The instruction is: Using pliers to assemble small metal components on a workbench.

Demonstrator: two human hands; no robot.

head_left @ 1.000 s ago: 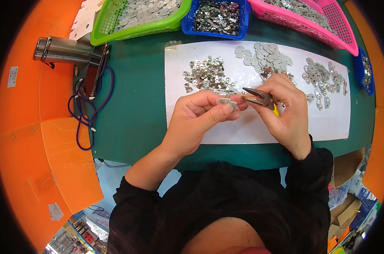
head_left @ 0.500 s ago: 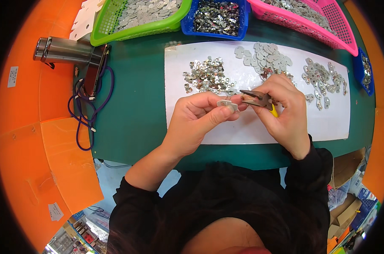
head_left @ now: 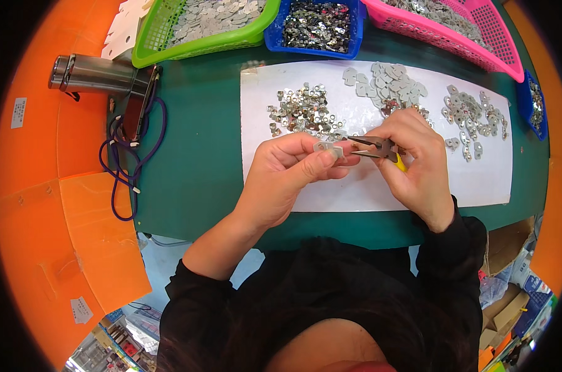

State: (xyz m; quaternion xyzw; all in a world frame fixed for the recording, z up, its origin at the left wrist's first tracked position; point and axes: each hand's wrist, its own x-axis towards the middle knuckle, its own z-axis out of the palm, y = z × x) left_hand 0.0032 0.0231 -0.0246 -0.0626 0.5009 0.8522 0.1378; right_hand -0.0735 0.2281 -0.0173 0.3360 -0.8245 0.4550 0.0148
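Observation:
My left hand (head_left: 287,173) pinches a small light grey plate (head_left: 322,147) between thumb and fingers, above the white sheet. In my right hand (head_left: 420,164) is a pair of needle-nose pliers (head_left: 383,147) with a yellow grip, pointing left. Their dark jaws stand apart, close beside the plate and the left fingertips. Whether anything small sits between the jaws is too fine to make out. Beyond my left hand lies a heap of small shiny metal clips (head_left: 303,108). Farther right is a pile of flat grey plates (head_left: 396,84), and right of that a group of plates with metal parts (head_left: 470,115).
A white sheet (head_left: 368,198) covers part of the green table (head_left: 188,186). Along the back stand a green basket (head_left: 200,54), a blue tray (head_left: 314,52) and a pink basket (head_left: 442,46), all filled. At left are a steel flask (head_left: 98,74) and a purple cord (head_left: 163,124).
My left hand has shifted slightly left with the grey plate, which is turned a little differently. The pliers' jaws have moved slightly left and tilted.

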